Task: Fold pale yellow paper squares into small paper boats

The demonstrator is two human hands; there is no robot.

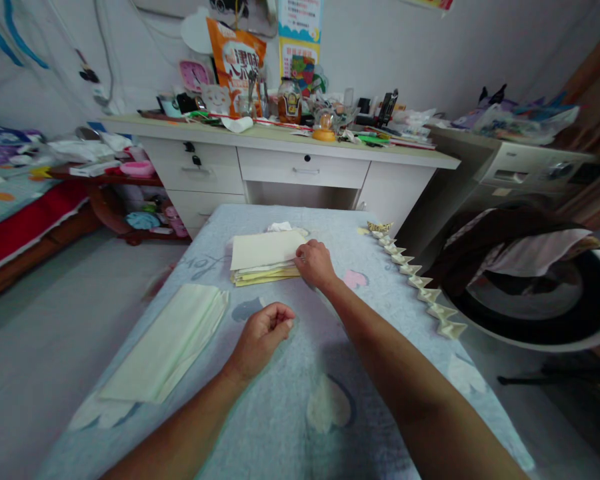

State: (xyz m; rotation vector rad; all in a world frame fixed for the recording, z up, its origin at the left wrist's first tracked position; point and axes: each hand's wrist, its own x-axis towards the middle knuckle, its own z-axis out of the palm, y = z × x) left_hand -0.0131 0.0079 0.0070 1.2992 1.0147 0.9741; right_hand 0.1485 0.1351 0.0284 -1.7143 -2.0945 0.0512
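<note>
Head view: right hand [314, 264] fingers pinch paper stack [265, 257] (long axis crosswise); left hand [260, 337] curled, empty.

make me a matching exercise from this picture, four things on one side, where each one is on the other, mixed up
Things:
1. right hand
2. left hand
3. row of folded paper pieces
4. long folded pale sheet

Places:
A. along the right edge of the table
B. near the table's left edge
C. on the stack of cream paper
D. curled, on the cloth at the table's middle

Pairs: 1-C, 2-D, 3-A, 4-B
</note>
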